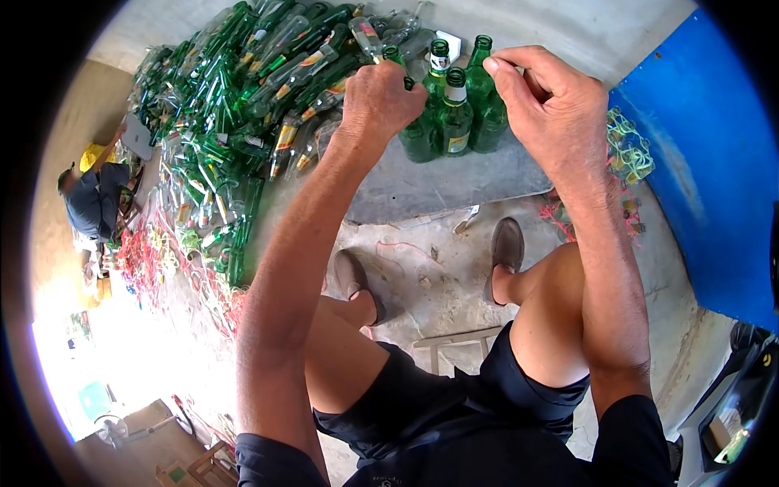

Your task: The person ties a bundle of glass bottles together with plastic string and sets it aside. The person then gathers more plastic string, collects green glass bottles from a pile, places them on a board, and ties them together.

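Observation:
Several green glass bottles (456, 122) stand upright in a tight group on a grey slab (454, 187) in front of me. My left hand (381, 101) is closed in a fist at the left side of the group, its thumb close beside a bottle mouth. Its fingers are mostly hidden, and whatever they grip cannot be made out. To the right of the group, my right hand (552, 105) is raised with thumb and forefinger pinched together near the rear right bottle (483, 61). Anything in that pinch is too small to name.
A large heap of green and clear bottles (235, 105) lies at the left. Pink and pale string (150, 252) tangles along its edge, with more netting-like string (629, 150) by the blue panel (706, 162) at right. Another person (89, 199) sits at far left.

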{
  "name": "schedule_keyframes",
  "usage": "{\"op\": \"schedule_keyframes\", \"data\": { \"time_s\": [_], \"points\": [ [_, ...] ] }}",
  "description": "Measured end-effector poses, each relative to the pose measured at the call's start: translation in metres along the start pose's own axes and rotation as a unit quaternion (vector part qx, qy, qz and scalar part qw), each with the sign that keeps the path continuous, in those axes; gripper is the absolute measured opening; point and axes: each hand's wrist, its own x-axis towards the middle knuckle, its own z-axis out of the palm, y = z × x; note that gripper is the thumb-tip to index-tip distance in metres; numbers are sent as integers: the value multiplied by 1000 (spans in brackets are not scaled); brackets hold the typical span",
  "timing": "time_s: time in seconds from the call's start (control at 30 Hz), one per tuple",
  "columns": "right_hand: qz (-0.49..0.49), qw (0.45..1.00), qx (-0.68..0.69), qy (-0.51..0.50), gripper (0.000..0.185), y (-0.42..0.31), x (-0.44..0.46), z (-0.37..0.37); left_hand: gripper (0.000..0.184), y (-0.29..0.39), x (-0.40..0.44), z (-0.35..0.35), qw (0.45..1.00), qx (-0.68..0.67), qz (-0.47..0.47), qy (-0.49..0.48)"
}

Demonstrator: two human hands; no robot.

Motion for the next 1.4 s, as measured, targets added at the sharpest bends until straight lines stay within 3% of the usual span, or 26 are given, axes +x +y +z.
{"op": "schedule_keyframes", "data": {
  "time_s": [0.27, 0.53, 0.63, 0.73, 0.83, 0.87, 0.93, 0.97, 1.03, 1.1, 1.13, 1.17, 1.2, 1.23, 1.27, 1.3, 1.37, 1.4],
  "points": [
    [3, 1000, -6, -6, 12, 0, -2, 1, 37, 2, -3, 1, 999, 13, -41, -23],
    [-7, 1000, -10, -5, 13, 1, -1, 4, 54, -1, -15, -6, 996, -44, -61, -43],
    [-14, 1000, -14, -6, 12, 9, -1, 3, 57, -6, -26, -11, 998, -57, -32, 14],
    [-6, 999, -35, 5, 14, 16, 0, -5, 58, -11, -40, -37, 992, -97, -74, -33],
    [17, 998, -51, 26, 18, 34, 5, -27, 55, -42, -67, -66, 988, -150, -33, 2],
    [25, 998, -54, 33, 19, 42, 5, -35, 61, -54, -81, -84, 985, -158, -65, -14],
    [205, 978, -26, -12, 21, 25, 2, -60, 53, -83, -124, -119, 970, -208, -122, -30],
    [186, 982, -33, -9, 24, 29, -5, -73, 49, -96, -149, -135, 934, -264, -234, -65],
    [215, 972, -80, -47, 26, 42, -34, -105, 45, -126, -221, -146, 897, -301, -324, -4],
    [324, 942, -19, -79, 27, 63, -80, -135, 39, -150, -311, -139, 852, -325, -409, 37],
    [371, 925, -9, -85, 27, 81, -110, -149, 37, -190, -382, -116, 974, -98, -204, 3],
    [417, 905, 1, -89, 27, 113, -149, -165, 37, -193, -439, -97, 984, -49, -171, -9],
    [282, 927, -197, -151, 30, 191, -216, -185, 37, -183, -489, -82, 961, -102, -255, -46],
    [293, 897, -262, -202, 30, 226, -268, -204, 37, -168, -534, -68, 890, -223, -393, -58],
    [317, 866, -304, -241, 30, 229, -303, -216, 37, -147, -568, -57, 764, -348, -542, -38],
    [388, 838, -282, -261, 30, 223, -330, -227, 37, -128, -596, -45, 695, -389, -604, -43],
    [511, 770, -252, -287, 30, 186, -371, -237, 37, -90, -642, -20, 584, -434, -684, -62],
    [531, 753, -243, -302, 30, 174, -385, -235, 37, -75, -656, -11, 554, -445, -699, -81]
  ]
}}
